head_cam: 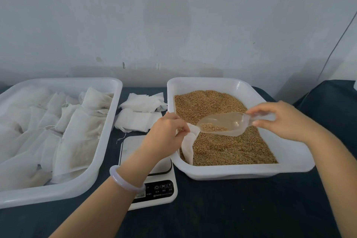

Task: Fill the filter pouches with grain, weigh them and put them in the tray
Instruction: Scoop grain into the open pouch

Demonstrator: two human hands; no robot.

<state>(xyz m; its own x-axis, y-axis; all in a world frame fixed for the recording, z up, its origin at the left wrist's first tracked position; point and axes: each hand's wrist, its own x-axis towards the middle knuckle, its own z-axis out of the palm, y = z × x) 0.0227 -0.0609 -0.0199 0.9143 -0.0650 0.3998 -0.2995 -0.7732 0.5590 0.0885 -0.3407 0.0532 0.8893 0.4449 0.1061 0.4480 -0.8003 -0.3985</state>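
Pale wall (173,15); dark tablecloth (231,208); two white trays.

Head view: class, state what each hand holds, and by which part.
The left hand pinches the white filter pouch at its open top edge; the right hand holds the clear plastic scoop by its handle.

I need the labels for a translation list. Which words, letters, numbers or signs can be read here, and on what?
"M": button on the scale panel.
"T": button right of it.
Power sign: button left of "M".
Print under the buttons: too small to read.
Display: blurred, unreadable.
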